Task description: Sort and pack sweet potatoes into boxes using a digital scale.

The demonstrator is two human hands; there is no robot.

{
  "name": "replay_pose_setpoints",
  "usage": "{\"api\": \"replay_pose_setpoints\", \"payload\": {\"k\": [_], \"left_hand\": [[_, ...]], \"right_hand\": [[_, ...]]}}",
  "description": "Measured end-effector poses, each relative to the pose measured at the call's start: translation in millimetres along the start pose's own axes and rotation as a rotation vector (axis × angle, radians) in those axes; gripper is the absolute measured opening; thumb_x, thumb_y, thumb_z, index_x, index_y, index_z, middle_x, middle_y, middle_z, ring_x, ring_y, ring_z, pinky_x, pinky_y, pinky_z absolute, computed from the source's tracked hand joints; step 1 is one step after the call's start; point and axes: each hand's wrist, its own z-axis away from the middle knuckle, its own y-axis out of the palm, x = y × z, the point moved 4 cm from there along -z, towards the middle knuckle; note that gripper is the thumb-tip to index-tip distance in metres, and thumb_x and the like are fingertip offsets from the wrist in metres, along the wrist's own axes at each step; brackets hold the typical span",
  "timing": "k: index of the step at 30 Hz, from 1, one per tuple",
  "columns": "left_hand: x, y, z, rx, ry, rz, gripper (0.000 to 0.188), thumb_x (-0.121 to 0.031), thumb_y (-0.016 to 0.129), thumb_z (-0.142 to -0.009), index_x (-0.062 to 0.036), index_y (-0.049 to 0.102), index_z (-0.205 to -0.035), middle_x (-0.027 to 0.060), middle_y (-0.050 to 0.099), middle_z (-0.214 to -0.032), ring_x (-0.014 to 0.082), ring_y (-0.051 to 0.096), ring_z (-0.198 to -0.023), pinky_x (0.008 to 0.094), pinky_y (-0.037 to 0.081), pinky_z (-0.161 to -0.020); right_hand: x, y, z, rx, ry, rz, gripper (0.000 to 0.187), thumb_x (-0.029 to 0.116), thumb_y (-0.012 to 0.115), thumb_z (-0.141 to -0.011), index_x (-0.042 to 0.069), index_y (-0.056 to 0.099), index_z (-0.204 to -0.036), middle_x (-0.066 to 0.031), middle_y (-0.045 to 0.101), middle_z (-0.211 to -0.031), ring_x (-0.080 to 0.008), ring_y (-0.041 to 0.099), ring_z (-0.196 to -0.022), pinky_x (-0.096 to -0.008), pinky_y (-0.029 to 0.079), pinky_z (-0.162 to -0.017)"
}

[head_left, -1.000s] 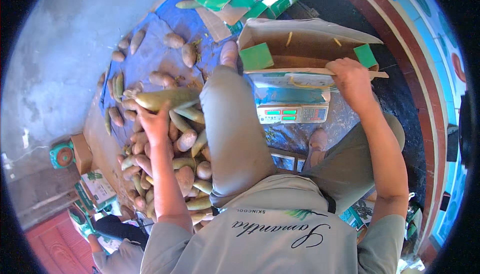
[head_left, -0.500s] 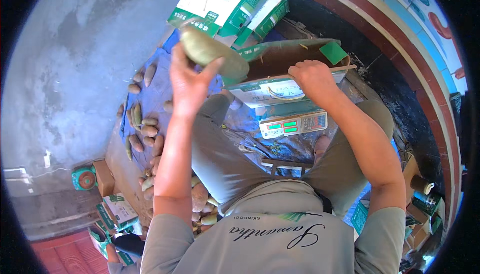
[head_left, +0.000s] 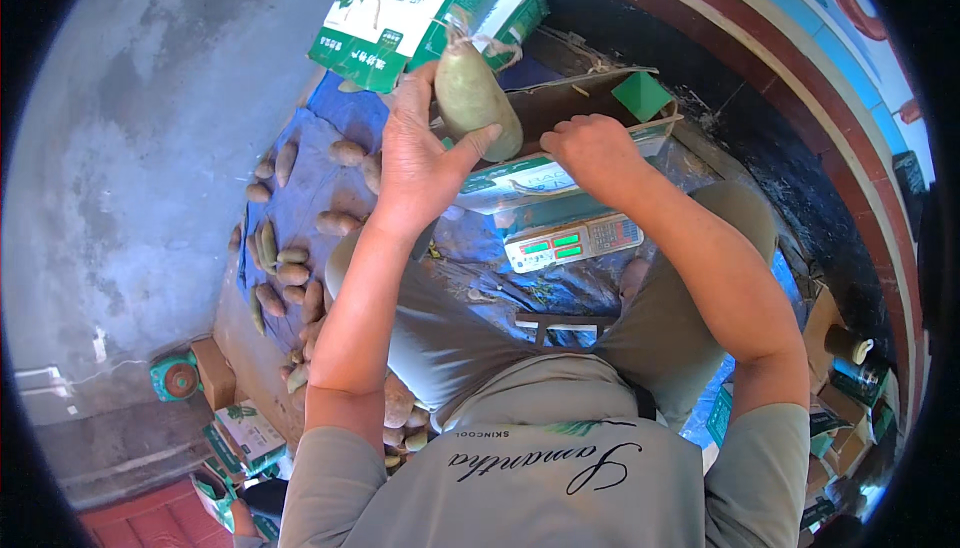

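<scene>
The pale green radish (head_left: 473, 106) hides some fingers of the left hand (head_left: 415, 153) and part of the inside of the open box (head_left: 545, 178), which probably covers the platform of the scale (head_left: 575, 243). The top edge crops a white-and-green carton (head_left: 410, 13).

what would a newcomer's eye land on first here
Probably the big pale green vegetable in the left hand, held up at the left end of the open carton. Next, the green-lit displays of the scale in front of it, then the brown and green roots scattered over the blue sheet at left.
</scene>
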Motion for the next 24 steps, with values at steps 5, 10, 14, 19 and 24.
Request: {"api": "replay_pose_setpoints", "payload": {"k": [5,10,14,19,24], "left_hand": [[38,29,-1,0.141,0.005,-0.164,0.055,-0.009,0.073,-0.066,-0.0027,0.049,-0.115,0.0192,0.06,-0.101,0.0322,0.06,-0.093,0.0359,0.047,-0.082],[55,42,10,0.221,0.012,-0.269,0.05,-0.01,0.073,-0.066,-0.0023,0.051,-0.111,0.0213,0.06,-0.1,0.0375,0.058,-0.093,0.0382,0.047,-0.08],[76,46,12,0.251,-0.072,-0.243,0.039,-0.008,0.07,-0.071,-0.0004,0.054,-0.106,0.0204,0.062,-0.095,0.0333,0.062,-0.088,0.0366,0.049,-0.076],[64,40,12,0.148,-0.09,-0.074,0.018,0.0,0.059,-0.081,0.0022,0.059,-0.098,0.0164,0.066,-0.091,0.0229,0.066,-0.083,0.0301,0.05,-0.074],[57,12,27,0.077,0.007,-0.154,0.018,-0.001,0.059,-0.081,0.0034,0.06,-0.098,0.0151,0.065,-0.093,0.0228,0.065,-0.086,0.0305,0.049,-0.077]], "right_hand": [[0,1,2,-0.014,0.007,-0.003,0.006,0.01,0.056,-0.072,0.011,0.06,-0.077,-0.0056,0.061,-0.075,-0.0223,0.062,-0.076,-0.0343,0.049,-0.067],[1,2,1,-0.018,0.003,0.022,0.005,0.011,0.056,-0.071,0.011,0.059,-0.075,-0.005,0.061,-0.074,-0.0217,0.062,-0.076,-0.0339,0.048,-0.067],[2,0,1,-0.016,-0.003,0.017,0.006,0.011,0.058,-0.072,0.01,0.062,-0.077,-0.0077,0.064,-0.075,-0.0234,0.064,-0.076,-0.0341,0.049,-0.066],[-2,3,0,-0.021,0.028,0.008,0.006,0.01,0.057,-0.071,0.011,0.06,-0.077,-0.0042,0.061,-0.075,-0.0213,0.062,-0.077,-0.0331,0.048,-0.068],[0,4,1,-0.028,0.012,0.028,0.007,0.01,0.058,-0.071,0.011,0.061,-0.077,-0.0056,0.062,-0.074,-0.0221,0.063,-0.076,-0.0338,0.048,-0.066]]}}
